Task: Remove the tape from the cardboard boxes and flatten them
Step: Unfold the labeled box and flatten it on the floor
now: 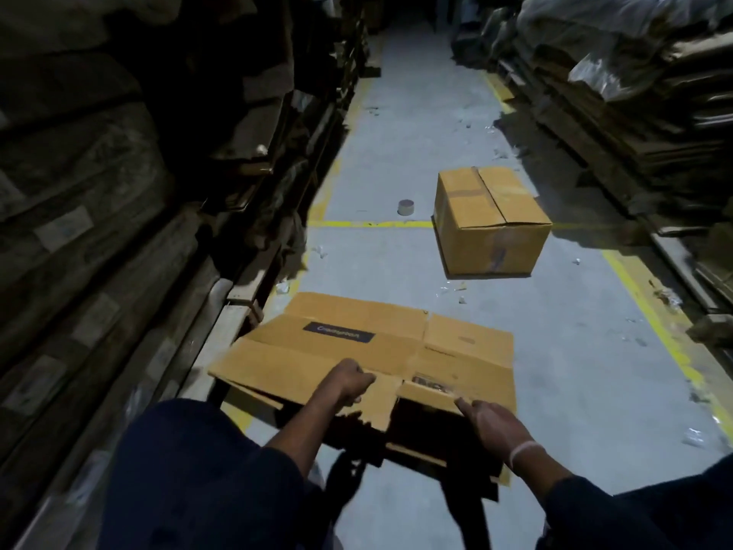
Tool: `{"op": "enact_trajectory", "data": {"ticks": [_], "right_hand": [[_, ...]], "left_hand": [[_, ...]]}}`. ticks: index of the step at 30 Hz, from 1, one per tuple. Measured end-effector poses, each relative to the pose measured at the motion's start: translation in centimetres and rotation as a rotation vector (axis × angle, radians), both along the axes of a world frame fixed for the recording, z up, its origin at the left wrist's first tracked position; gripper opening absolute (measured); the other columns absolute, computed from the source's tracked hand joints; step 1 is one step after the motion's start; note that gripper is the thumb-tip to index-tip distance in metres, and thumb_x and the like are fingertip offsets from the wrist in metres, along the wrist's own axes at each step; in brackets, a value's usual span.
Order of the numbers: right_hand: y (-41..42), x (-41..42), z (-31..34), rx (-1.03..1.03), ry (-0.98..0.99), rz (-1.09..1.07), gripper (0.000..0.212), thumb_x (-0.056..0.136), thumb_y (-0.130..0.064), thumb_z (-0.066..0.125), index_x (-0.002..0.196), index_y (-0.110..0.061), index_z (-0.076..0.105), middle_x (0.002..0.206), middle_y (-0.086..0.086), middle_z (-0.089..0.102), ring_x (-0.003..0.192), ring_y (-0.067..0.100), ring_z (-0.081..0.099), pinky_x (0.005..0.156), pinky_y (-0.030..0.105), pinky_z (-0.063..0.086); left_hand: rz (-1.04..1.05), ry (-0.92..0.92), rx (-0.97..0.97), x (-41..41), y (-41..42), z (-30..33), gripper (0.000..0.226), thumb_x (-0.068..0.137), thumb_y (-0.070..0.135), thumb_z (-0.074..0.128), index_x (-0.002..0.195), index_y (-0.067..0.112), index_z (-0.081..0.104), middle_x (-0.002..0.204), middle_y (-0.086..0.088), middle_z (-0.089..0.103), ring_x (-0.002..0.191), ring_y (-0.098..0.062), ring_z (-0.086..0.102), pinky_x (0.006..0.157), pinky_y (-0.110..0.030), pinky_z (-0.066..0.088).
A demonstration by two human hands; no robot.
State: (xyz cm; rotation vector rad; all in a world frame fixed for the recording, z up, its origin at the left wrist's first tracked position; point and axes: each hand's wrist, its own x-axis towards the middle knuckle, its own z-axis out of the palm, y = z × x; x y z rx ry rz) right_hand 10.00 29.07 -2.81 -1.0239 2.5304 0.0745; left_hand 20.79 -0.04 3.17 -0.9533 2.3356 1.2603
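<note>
A flattened brown cardboard box (357, 343) with a dark label lies tilted above the floor in front of me. My left hand (345, 381) grips its near flap with curled fingers. My right hand (492, 420) reaches to the torn near edge, index finger stretched toward a strip of tape there; its grip is unclear. A second cardboard box (488, 224), still assembled with tape along its seam, stands on the floor farther up the aisle.
A roll of tape (406, 207) sits on the grey floor left of the standing box. Tall stacks of flattened cardboard (119, 192) line the left side, and more stacks (634, 113) the right. Tape scraps litter the aisle between yellow floor lines.
</note>
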Motion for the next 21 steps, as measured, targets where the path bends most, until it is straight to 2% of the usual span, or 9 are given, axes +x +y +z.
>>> {"op": "enact_trajectory", "data": {"ticks": [2, 3, 4, 6, 9, 11, 13, 17, 21], "right_hand": [[1.0, 0.5, -1.9, 0.062, -0.019, 0.019, 0.053, 0.11, -0.018, 0.033, 0.162, -0.02, 0.024, 0.142, 0.019, 0.053, 0.126, 0.035, 0.056, 0.105, 0.04, 0.043], [1.4, 0.8, -2.7, 0.091, -0.02, 0.031, 0.055, 0.11, -0.018, 0.034, 0.163, -0.02, 0.022, 0.147, 0.019, 0.049, 0.129, 0.035, 0.054, 0.107, 0.04, 0.042], [1.7, 1.2, -3.4, 0.098, -0.018, 0.033, 0.056, 0.11, -0.018, 0.034, 0.164, -0.02, 0.02, 0.15, 0.019, 0.046, 0.131, 0.035, 0.053, 0.109, 0.041, 0.042], [2.0, 1.8, -4.6, 0.086, -0.011, 0.016, 0.057, 0.11, -0.016, 0.034, 0.164, -0.019, 0.02, 0.152, 0.018, 0.043, 0.133, 0.036, 0.051, 0.109, 0.041, 0.041], [2.1, 1.4, -5.7, 0.025, 0.076, 0.024, 0.058, 0.104, -0.01, 0.047, 0.16, -0.01, 0.033, 0.148, 0.022, 0.05, 0.138, 0.043, 0.048, 0.111, 0.046, 0.043], [1.9, 0.6, -5.7, 0.037, 0.158, 0.056, 0.064, 0.085, -0.009, 0.076, 0.145, -0.005, 0.055, 0.131, 0.024, 0.064, 0.126, 0.047, 0.059, 0.1, 0.047, 0.054], [1.6, 0.1, -5.7, 0.019, 0.186, 0.077, 0.072, 0.064, -0.009, 0.091, 0.131, -0.002, 0.067, 0.114, 0.023, 0.07, 0.111, 0.048, 0.067, 0.086, 0.048, 0.061], [0.4, -0.4, -6.3, -0.026, 0.182, 0.144, 0.069, 0.071, -0.011, 0.085, 0.135, 0.001, 0.063, 0.118, 0.024, 0.067, 0.117, 0.052, 0.063, 0.09, 0.053, 0.059], [-1.0, -0.1, -7.7, -0.11, 0.178, 0.181, 0.051, 0.095, -0.017, 0.051, 0.143, 0.002, 0.055, 0.129, 0.025, 0.062, 0.13, 0.051, 0.055, 0.105, 0.056, 0.05]], "left_hand": [[-0.026, -0.061, -0.02, 1.0, 0.8, -1.5, 0.028, 0.104, 0.031, 0.06, 0.083, 0.013, 0.059, 0.082, -0.013, 0.056, 0.076, -0.025, 0.051, 0.073, -0.036, 0.039], [-0.069, -0.096, -0.03, 1.3, 1.2, -2.4, 0.027, 0.106, 0.033, 0.057, 0.114, 0.009, 0.065, 0.112, -0.017, 0.063, 0.098, -0.029, 0.058, 0.085, -0.036, 0.044], [-0.112, -0.13, -0.051, 1.5, 1.3, -3.4, 0.048, 0.107, 0.034, 0.054, 0.146, 0.007, 0.05, 0.146, -0.016, 0.053, 0.126, -0.031, 0.054, 0.1, -0.038, 0.044], [-0.206, -0.143, -0.09, 1.6, 2.0, -4.7, 0.068, 0.109, 0.034, 0.051, 0.165, 0.011, 0.021, 0.17, -0.008, 0.024, 0.153, -0.03, 0.031, 0.118, -0.039, 0.033], [-0.346, -0.119, -0.13, 0.8, 2.8, -6.8, 0.074, 0.109, 0.036, 0.05, 0.167, 0.018, 0.008, 0.174, -0.006, 0.003, 0.16, -0.032, 0.008, 0.126, -0.046, 0.023], [-0.411, -0.131, -0.137, 0.0, 3.4, -7.8, 0.076, 0.109, 0.035, 0.05, 0.167, 0.023, 0.002, 0.174, -0.005, -0.008, 0.159, -0.037, -0.006, 0.126, -0.052, 0.016], [-0.471, -0.105, -0.149, -0.9, 4.1, -8.7, 0.08, 0.108, 0.035, 0.052, 0.167, 0.024, -0.001, 0.173, -0.006, -0.012, 0.159, -0.039, -0.011, 0.126, -0.055, 0.01], [-0.752, -0.031, -0.262, -2.4, 6.1, -10.5, 0.092, 0.102, 0.032, 0.063, 0.167, 0.026, -0.003, 0.173, -0.008, -0.015, 0.157, -0.036, -0.017, 0.125, -0.058, -0.002], [-0.91, 0.012, -0.488, -4.2, 8.9, -12.5, 0.085, 0.103, 0.033, 0.059, 0.167, 0.019, 0.005, 0.174, -0.013, 0.002, 0.159, -0.037, -0.002, 0.127, -0.057, 0.002]]}}
